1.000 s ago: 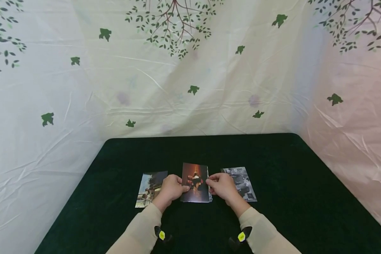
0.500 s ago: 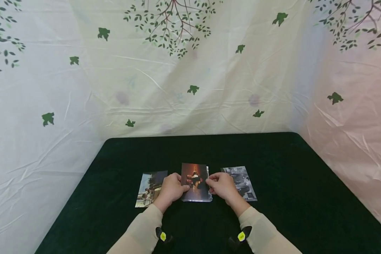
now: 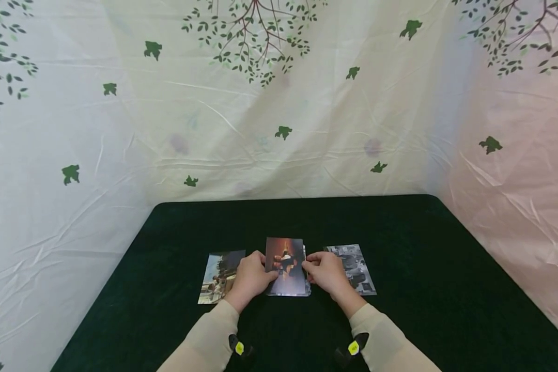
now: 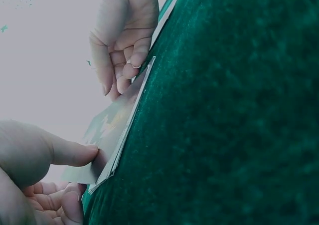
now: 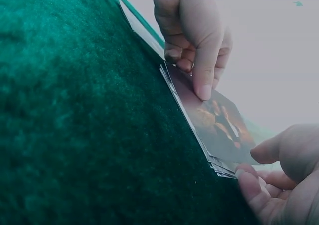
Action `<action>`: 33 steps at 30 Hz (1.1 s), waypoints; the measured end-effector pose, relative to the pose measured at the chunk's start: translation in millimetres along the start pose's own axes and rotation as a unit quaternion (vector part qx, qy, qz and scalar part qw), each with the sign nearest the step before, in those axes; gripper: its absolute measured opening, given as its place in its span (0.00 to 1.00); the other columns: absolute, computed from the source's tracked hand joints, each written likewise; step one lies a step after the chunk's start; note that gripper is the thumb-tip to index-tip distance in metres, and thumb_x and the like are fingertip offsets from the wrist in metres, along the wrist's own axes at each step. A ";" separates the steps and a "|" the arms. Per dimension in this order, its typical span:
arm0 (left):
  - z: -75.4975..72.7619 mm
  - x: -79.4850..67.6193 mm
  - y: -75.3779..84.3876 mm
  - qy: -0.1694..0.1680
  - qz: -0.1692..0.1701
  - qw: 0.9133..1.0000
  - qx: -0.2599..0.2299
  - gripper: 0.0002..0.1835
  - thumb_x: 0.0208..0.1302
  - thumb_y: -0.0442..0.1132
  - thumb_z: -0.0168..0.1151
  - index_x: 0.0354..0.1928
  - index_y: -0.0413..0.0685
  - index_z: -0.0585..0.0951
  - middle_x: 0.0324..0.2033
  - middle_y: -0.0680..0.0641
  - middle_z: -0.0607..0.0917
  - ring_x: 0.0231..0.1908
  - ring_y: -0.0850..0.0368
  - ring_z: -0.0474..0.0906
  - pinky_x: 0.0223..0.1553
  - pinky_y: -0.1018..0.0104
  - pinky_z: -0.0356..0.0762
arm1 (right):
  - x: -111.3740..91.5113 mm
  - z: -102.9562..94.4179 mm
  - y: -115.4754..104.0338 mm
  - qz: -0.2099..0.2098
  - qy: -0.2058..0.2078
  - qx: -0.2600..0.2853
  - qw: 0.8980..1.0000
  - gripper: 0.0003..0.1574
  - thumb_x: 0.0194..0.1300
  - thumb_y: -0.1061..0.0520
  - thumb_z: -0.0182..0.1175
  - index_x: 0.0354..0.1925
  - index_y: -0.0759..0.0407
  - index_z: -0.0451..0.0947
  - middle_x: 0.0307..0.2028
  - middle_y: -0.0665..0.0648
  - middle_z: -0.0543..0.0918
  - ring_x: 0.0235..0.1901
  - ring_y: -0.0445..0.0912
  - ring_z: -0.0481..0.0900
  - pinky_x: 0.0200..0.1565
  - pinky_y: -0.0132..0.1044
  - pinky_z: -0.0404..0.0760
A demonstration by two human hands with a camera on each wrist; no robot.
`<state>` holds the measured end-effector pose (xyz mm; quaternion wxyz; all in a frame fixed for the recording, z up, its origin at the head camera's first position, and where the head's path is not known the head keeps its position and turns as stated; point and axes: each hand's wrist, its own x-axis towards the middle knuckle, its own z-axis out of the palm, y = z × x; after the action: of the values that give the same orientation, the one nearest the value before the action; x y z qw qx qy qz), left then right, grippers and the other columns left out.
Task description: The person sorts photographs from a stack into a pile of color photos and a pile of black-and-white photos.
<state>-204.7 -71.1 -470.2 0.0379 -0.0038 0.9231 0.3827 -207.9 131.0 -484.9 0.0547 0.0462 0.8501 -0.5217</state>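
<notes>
A small stack of photos lies on the dark green cloth, topped by a reddish-brown photo (image 3: 285, 261) with figures in a warm glow. My left hand (image 3: 252, 275) pinches its left side, thumb on the face; in the left wrist view the fingers (image 4: 72, 205) curl by the stack's edge. My right hand (image 3: 326, 272) grips the opposite side, thumb at the top photo's edge and fingers against the stack (image 5: 219, 169). Under the top photo, edges of others stick out unevenly on the right. How many there are is hidden.
Left of the stack lies a colour outdoor photo (image 3: 216, 281), partly covered by my left hand. A black-and-white photo (image 3: 355, 268) lies to the right, its corner behind my right hand. The green-covered table (image 3: 423, 232) meets a pale leaf-printed curtain (image 3: 242, 139) at its back edge.
The top photo has shifted very slightly left, with a little more of the photo edges under it showing at right. Both hands keep nearly the same places.
</notes>
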 end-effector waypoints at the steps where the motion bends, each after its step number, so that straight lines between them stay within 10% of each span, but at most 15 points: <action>1: -0.1 -0.1 0.0 -0.001 0.000 1.000 -0.002 0.18 0.54 0.41 0.73 0.40 0.42 0.76 0.23 0.50 0.78 0.23 0.57 0.75 0.24 0.65 0.74 | 0.1 -0.1 0.1 -0.001 0.004 0.002 1.000 0.16 0.66 0.55 0.61 0.50 0.62 0.79 0.33 0.55 0.82 0.27 0.46 0.80 0.31 0.37 0.82; 18: -4.5 3.8 -0.7 0.044 0.061 0.995 -0.068 0.06 0.67 0.39 0.59 0.36 0.43 0.81 0.22 0.50 0.78 0.21 0.59 0.75 0.22 0.65 0.74 | 1.9 -3.9 -2.7 0.005 0.050 0.064 0.997 0.13 0.67 0.53 0.61 0.48 0.57 0.81 0.37 0.56 0.80 0.33 0.47 0.79 0.35 0.38 0.80; 33: -4.9 7.5 0.8 0.092 -0.042 0.961 -0.259 0.08 0.66 0.41 0.62 0.38 0.43 0.84 0.27 0.46 0.82 0.24 0.56 0.78 0.26 0.65 0.79 | -0.6 -7.4 -5.2 0.022 0.034 0.177 0.983 0.15 0.63 0.51 0.64 0.47 0.53 0.83 0.42 0.57 0.81 0.37 0.50 0.81 0.40 0.41 0.81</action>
<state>-212.6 -73.8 -466.7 -0.0335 -0.0873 0.7910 0.6046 -208.3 135.2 -476.9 0.0284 0.0916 0.7447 -0.6605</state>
